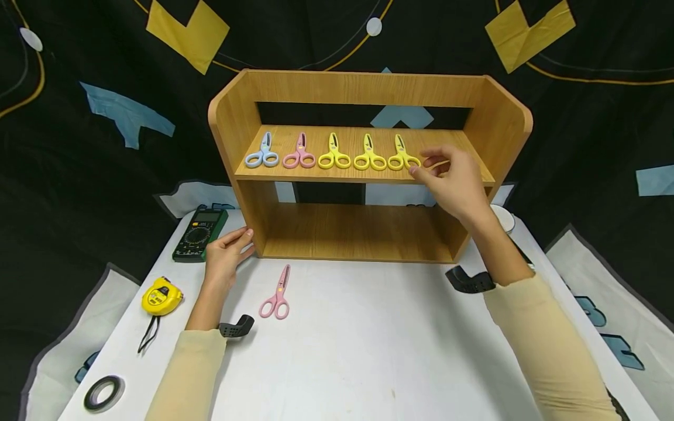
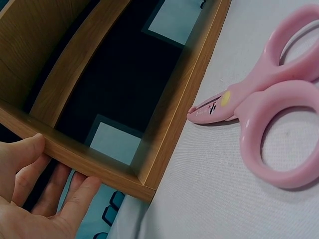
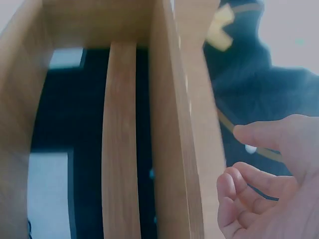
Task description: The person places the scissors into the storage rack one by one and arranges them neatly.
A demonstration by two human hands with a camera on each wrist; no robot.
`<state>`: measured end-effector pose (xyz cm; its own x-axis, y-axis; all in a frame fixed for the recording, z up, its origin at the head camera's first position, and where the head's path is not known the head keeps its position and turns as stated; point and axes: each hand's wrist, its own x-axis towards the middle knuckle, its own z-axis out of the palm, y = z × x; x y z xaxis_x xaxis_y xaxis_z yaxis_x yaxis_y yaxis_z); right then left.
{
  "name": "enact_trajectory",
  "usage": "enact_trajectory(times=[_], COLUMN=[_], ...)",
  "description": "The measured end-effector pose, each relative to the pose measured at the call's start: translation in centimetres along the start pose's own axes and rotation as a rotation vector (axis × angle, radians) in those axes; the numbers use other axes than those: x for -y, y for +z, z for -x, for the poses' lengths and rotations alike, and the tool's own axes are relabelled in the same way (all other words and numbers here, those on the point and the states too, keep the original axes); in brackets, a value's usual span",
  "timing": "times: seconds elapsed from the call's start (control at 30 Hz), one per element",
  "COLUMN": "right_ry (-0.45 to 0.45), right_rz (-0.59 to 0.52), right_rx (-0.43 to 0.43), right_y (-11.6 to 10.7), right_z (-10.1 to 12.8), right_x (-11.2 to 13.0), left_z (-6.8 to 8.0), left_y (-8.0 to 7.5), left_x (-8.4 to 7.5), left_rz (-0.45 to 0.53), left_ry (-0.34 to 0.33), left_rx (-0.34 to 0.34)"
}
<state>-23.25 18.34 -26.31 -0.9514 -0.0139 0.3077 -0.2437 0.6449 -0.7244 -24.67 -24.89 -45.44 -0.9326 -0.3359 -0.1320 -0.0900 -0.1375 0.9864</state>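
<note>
On the upper board of a wooden shelf lie several small scissors in a row, points to the back: blue scissors, pink scissors and three yellow scissors. My right hand is at the handles of the rightmost yellow scissors, thumb and fingers apart; nothing shows between them in the right wrist view. With its fingertips my left hand touches the lower left side panel of the shelf. Another pair of pink scissors lies on the white table, in front of the shelf's left end.
Left of the shelf a green multimeter lies on the table. Nearer are a yellow tape measure with a black strap and a roll of black tape. A white round thing is partly hidden behind the right arm.
</note>
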Motion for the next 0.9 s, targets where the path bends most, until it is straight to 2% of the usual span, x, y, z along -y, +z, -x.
enact_trajectory(times=[0.07,0.17,0.27,0.43,0.7,0.9], right_ry=[-0.049,-0.106,-0.132,-0.121,-0.018,-0.009], right_rz=[-0.031,-0.079,-0.134,-0.176,-0.229,-0.218], right_rx=[0.008,0.079,0.175,0.312,0.469,0.482], right_y=[0.9,3.3,6.7,13.3,21.6,26.0], right_z=[2.0,5.1,7.9,11.2,13.1,13.1], right_x=[0.1,0.1,-0.1,-0.3,-0.5,-0.8], left_z=[0.1,0.2,0.1,0.1,0.0,-0.1], left_y=[-0.1,-0.2,-0.1,-0.2,-0.2,-0.1], left_x=[0.0,0.0,-0.2,-0.3,-0.2,0.0], left_rz=[-0.012,-0.018,-0.019,-0.004,-0.015,-0.019], left_ry=[-0.004,-0.011,-0.004,0.01,0.007,-0.002], left_rx=[-0.005,-0.004,-0.002,-0.002,0.005,0.001])
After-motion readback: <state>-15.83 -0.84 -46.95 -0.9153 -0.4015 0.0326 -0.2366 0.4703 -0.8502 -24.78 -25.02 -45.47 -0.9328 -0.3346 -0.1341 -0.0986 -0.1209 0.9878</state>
